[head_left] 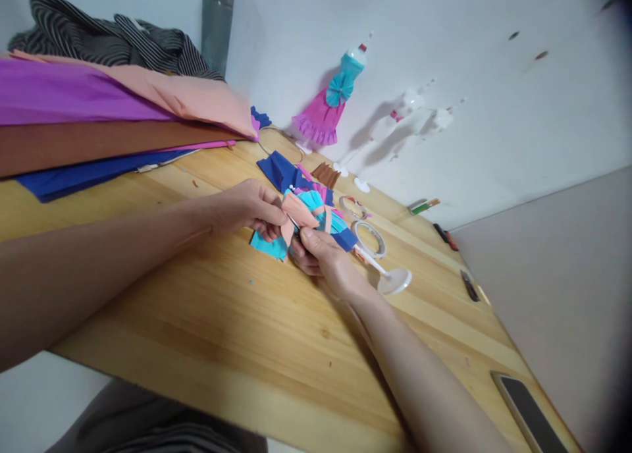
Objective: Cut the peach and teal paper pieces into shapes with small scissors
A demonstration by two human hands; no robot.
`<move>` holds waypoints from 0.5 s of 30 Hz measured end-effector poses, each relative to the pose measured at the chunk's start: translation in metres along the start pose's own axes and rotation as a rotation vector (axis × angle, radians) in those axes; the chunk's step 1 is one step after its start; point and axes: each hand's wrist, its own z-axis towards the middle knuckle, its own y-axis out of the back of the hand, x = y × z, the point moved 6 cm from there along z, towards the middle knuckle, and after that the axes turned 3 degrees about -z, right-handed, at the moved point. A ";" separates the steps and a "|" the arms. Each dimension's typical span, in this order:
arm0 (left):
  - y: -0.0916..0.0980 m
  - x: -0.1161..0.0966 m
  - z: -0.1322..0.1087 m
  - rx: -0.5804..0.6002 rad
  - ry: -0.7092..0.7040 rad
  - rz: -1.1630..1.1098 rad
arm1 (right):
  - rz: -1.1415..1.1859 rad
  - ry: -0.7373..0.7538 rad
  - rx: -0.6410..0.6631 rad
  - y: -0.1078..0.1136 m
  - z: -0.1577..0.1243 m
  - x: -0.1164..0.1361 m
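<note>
My left hand (259, 206) pinches the edge of a piece of peach crepe paper (299, 209). In my right hand (316, 249) is a pair of scissors (293, 222); their slim metal blades lie against the peach paper and the handles are mostly hidden by my fingers. Just behind the hands lies a mannequin stand with a round white base (395, 280), its body end among teal and dark blue paper. A teal paper scrap (269, 245) rests under my left hand. Dark blue paper (282, 171) lies beyond it.
Folded crepe sheets, purple (74, 92) and peach among them, are stacked at the left. A doll form in a pink skirt (320, 118) stands by the wall. Tape rolls (382, 247), a box cutter (469, 286) and a phone (530, 413) lie on the wooden table (222, 328).
</note>
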 end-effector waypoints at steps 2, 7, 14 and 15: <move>0.000 0.000 0.000 0.007 0.004 -0.007 | -0.003 -0.003 0.000 0.000 0.000 0.000; -0.002 0.001 -0.002 0.030 -0.002 -0.056 | 0.002 -0.008 -0.008 0.001 0.000 -0.001; -0.002 0.004 -0.001 -0.010 -0.031 -0.092 | 0.009 -0.011 -0.034 0.001 0.000 -0.001; -0.002 0.004 0.000 -0.024 -0.033 -0.091 | 0.010 -0.014 -0.040 0.001 0.000 -0.001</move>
